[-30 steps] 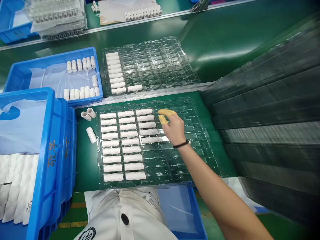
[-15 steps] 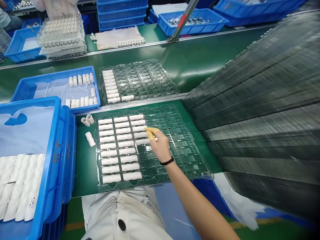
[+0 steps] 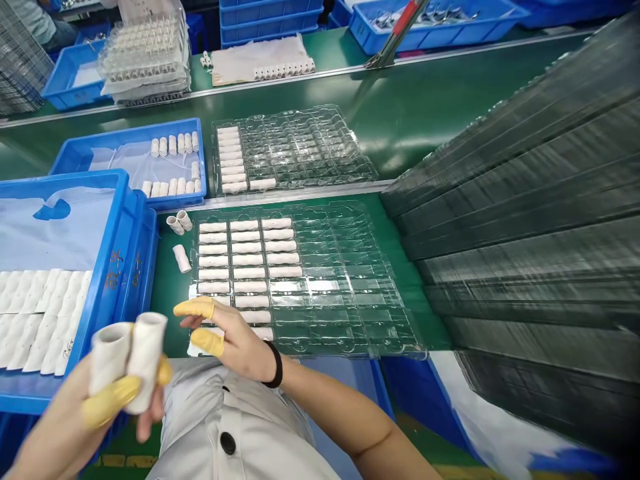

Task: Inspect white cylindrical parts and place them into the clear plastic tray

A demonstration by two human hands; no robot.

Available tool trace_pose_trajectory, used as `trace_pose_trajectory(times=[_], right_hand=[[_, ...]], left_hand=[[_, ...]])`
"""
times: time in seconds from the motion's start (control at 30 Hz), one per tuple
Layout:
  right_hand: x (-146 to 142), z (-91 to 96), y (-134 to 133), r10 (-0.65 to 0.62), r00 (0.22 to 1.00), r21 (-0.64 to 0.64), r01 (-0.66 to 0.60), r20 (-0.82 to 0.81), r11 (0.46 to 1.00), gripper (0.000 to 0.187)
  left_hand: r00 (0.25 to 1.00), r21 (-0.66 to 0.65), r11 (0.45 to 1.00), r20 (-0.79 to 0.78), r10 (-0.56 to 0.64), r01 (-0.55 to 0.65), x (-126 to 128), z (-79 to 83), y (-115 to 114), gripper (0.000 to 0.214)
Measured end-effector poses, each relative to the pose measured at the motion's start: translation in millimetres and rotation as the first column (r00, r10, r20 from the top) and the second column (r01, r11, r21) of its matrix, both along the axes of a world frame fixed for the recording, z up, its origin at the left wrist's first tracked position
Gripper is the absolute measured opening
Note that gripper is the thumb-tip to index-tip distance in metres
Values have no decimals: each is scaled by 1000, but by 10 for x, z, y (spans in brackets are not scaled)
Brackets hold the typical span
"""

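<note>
Tubes in hand: pair of white tubes (image 3: 145, 363), side by side, open ends up, in the left hand (image 3: 73, 413), above the front edge of the bench.
Left fingers: closed round the pair, thumb in a yellow cover (image 3: 114, 399) across the near side.
Right hand (image 3: 243, 347): thumb and forefinger parted, nothing seen between them; near the tubes, apart from them.
Handling, judged: light, stiff, possibly brittle at the rims (material looks ceramic; unconfirmed). Smooth wall may slip.
Hold: pinch mid-length, at the waist, clear of the rims.
Clear tray (image 3: 345, 330): two left columns tubed, third partly; thin plastic, likely to flex.
In the way: right hand, covering the tray's near-left corner.
Loose tubes (image 3: 182, 259): three beside the tray.
Left side: blue bin (image 3: 120, 220), high-walled, rows of tubes inside.
Behind: second tray (image 3: 305, 143), mostly unfilled.
</note>
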State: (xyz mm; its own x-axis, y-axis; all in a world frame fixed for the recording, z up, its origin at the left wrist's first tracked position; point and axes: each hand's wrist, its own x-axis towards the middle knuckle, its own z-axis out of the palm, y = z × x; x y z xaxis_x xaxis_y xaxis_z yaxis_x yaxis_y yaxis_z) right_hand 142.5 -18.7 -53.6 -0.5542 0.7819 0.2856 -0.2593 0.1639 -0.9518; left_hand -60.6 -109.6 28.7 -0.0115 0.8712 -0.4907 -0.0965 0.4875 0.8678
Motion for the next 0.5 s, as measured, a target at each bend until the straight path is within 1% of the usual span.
trace_pose_trajectory(times=[0.03,0.1,0.17,0.2,0.27,0.33,0.4,0.43,0.5], right_hand=[[-12,0,-40,4,1000,1,-4,-1,1000,42],[-10,-33,-96,-38,998,-63,41,39,997,40],[25,-88,-128,-104,991,-188,119,89,975,38],[52,-114,-139,-129,987,-249,150,101,957,37],[117,-152,-155,-159,982,-329,183,99,926,36],[181,-173,-164,-174,981,-368,193,86,910,35],[234,-189,-164,-206,975,-360,224,87,906,33],[255,-198,-161,-239,966,-328,259,99,909,32],[293,-216,-148,-331,933,-196,354,142,914,26]], left_hand=[[998,-18,998,24,-65,66,128,-88,94,35],[997,26,998,55,-61,60,383,-281,247,41],[996,41,999,84,-39,36,591,-467,326,47],[996,49,999,89,-25,21,667,-546,343,49],[998,86,996,60,-8,3,759,-670,358,51],[999,148,989,-36,-9,14,784,-747,386,51],[983,226,972,-183,-24,65,768,-785,444,48],[967,275,956,-254,-28,100,752,-794,481,45],[933,381,904,-357,-49,193,721,-799,554,35]])
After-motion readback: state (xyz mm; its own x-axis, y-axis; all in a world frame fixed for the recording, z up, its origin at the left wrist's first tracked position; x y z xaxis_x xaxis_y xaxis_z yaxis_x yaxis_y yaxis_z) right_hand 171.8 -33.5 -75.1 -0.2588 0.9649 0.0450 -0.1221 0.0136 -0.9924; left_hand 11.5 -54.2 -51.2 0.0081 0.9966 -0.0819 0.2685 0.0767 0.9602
